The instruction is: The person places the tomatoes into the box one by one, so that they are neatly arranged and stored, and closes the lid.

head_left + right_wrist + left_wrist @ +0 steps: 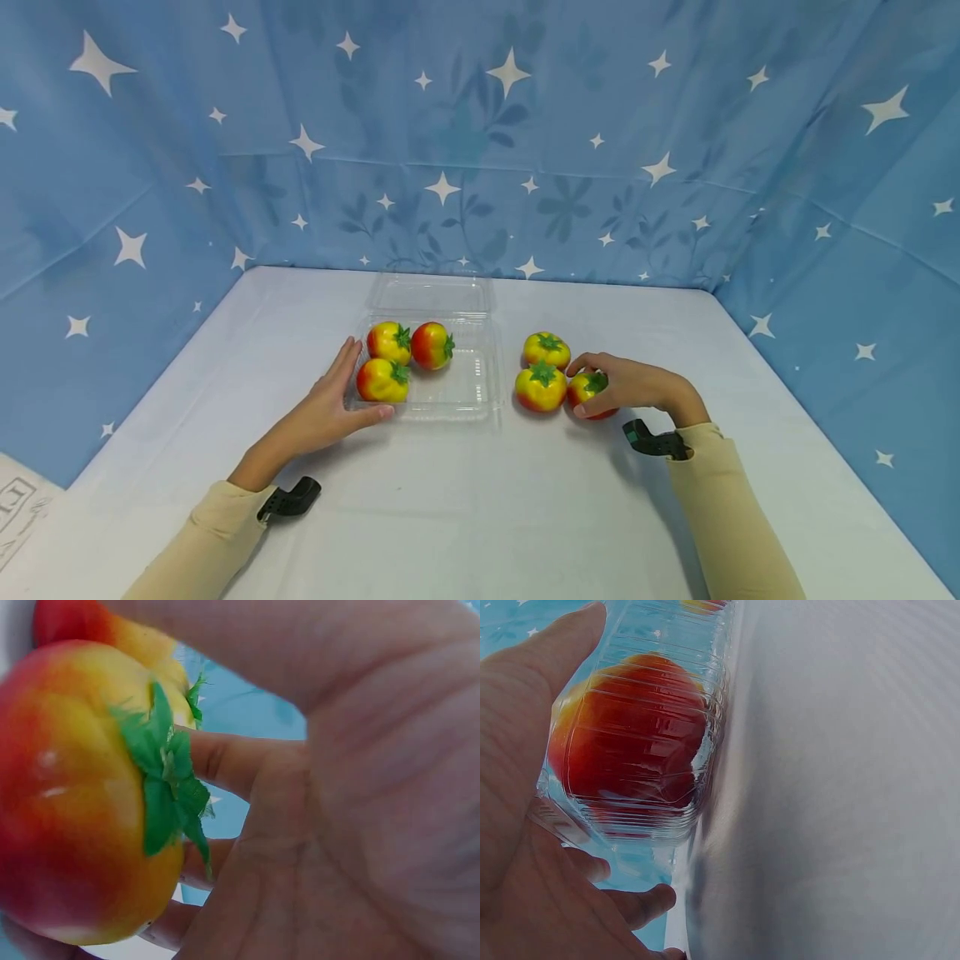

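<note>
My right hand [637, 385] curls its thumb and fingers round a red-and-yellow tomato [75, 795] with a green leafy top, on the table's right side. Two more tomatoes, a nearer one [538, 392] and a farther one [542, 343], sit just left of it. A clear plastic clamshell box [471, 375] lies with its lid [431, 293] folded back. Inside its left part are three tomatoes, one at the front [378, 382] and two behind. Beside the box's left wall is my left hand [318, 421], fingers extended and thumb along the front edge; contact is unclear.
A white cloth covers the table [450, 517]. Blue curtains [480, 125] with white stars and leaves stand behind it and along both sides. Printed pale material [22, 512] shows at the lower left. Each wrist wears a black strap.
</note>
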